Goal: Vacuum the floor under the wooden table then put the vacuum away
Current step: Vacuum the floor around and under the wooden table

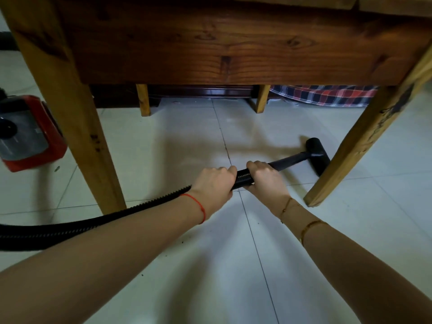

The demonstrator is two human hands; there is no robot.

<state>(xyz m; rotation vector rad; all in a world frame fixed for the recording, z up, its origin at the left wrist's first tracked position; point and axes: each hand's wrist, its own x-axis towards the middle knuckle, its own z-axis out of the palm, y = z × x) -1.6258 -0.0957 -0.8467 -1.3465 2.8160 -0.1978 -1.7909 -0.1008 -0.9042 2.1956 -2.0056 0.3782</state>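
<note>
Head view: we're mid-vacuuming under the wooden table (pixel 233 43); red vacuum (pixel 28 134) sits left, still out. Left hand (pixel 214 183) and right hand (pixel 264 177) each grip the hose (pixel 244 177), nozzle (pixel 318 155) on the floor by a leg

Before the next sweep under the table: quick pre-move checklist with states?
1. Left hand grips the hose: ok.
2. Right hand grips the wand: ok.
3. Floor head flat on the tiles: ok.
4. Floor head apart from the front right table leg: not ok, right beside it.
5. Hose free of the front left table leg: cannot tell.
6. Vacuum body running: cannot tell.
</note>
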